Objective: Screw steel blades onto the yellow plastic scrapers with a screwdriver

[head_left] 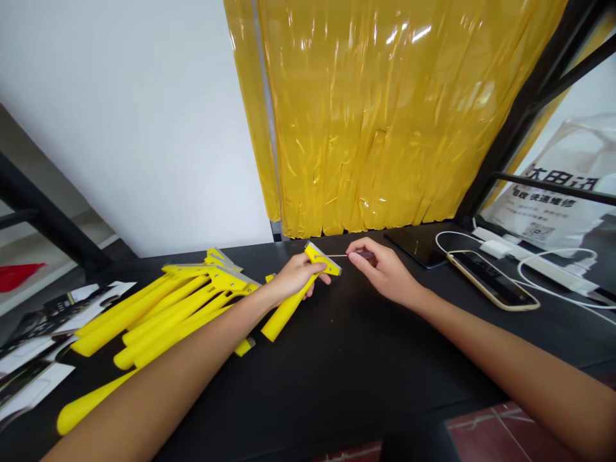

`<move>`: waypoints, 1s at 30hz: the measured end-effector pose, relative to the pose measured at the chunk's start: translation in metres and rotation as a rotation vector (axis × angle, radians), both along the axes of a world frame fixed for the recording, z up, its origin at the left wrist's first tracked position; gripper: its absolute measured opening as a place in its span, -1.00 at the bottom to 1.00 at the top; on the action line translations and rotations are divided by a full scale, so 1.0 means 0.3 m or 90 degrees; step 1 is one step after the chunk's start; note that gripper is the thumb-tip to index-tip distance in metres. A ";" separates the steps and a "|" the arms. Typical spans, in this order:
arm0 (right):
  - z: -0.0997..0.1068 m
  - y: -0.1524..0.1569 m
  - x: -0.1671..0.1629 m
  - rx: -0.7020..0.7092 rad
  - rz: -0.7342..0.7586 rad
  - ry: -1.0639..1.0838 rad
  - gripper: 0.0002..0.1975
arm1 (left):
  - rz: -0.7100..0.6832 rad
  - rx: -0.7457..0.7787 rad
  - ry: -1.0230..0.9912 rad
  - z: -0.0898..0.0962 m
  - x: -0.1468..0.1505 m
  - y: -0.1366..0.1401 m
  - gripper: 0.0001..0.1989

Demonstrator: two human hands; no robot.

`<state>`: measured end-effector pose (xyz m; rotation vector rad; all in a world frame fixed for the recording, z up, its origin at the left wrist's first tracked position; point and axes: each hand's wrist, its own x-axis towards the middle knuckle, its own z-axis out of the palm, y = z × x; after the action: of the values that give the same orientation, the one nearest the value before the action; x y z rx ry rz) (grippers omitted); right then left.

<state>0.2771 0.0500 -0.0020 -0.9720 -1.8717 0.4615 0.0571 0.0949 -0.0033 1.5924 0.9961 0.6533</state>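
My left hand [297, 277] is closed around a yellow scraper [285, 312] just below its head, with the handle slanting down and left. In my right hand [378, 266] is a thin screwdriver [337, 256], gripped by its dark handle. Its shaft points left, and the tip lies at the scraper's head; whether it sits in a screw is too small to tell. Left of my left hand lies a pile of several more yellow scrapers [178, 308], partly hidden by my left forearm.
Black and white cardboard packaging [29, 359] lies at the table's left. On the right are a dark tablet [416, 247], a phone [493, 279], a white power strip [543, 263] with cables, and a white bag [553, 186]. Yellow plastic strips [385, 128] hang behind the black table [337, 398].
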 end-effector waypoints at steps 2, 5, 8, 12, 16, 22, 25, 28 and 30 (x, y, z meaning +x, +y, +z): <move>-0.001 0.001 0.002 -0.002 0.000 0.008 -0.84 | -0.001 0.000 0.000 -0.003 -0.001 0.002 -0.75; -0.001 0.000 0.001 -0.008 0.003 0.010 -0.84 | -0.003 0.003 0.001 -0.008 -0.003 0.007 -0.74; 0.001 -0.002 0.001 -0.013 0.007 0.010 -0.84 | -0.006 0.002 -0.002 -0.012 -0.004 0.010 -0.73; 0.003 -0.004 0.002 -0.010 0.006 -0.001 -0.84 | -0.017 0.012 0.006 -0.012 -0.003 0.009 -0.73; -0.001 -0.003 0.003 -0.002 0.001 -0.014 -0.83 | -0.014 0.018 0.009 -0.012 -0.003 0.009 -0.73; -0.001 -0.008 0.005 0.004 -0.080 -0.078 -0.75 | -0.022 0.034 0.007 -0.022 -0.002 0.013 -0.73; 0.005 -0.018 0.006 0.016 -0.076 -0.091 -0.77 | -0.032 0.049 0.022 -0.024 0.001 0.011 -0.74; 0.008 -0.026 0.007 0.053 -0.020 -0.139 -0.82 | -0.043 0.050 0.032 -0.022 0.003 0.010 -0.75; 0.007 -0.027 0.010 0.083 0.012 -0.182 -0.83 | -0.045 0.047 0.031 -0.020 0.002 0.010 -0.75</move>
<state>0.2801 0.0420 0.0000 -0.9719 -2.1383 0.2156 0.0579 0.0978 -0.0095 1.7073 0.9569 0.6114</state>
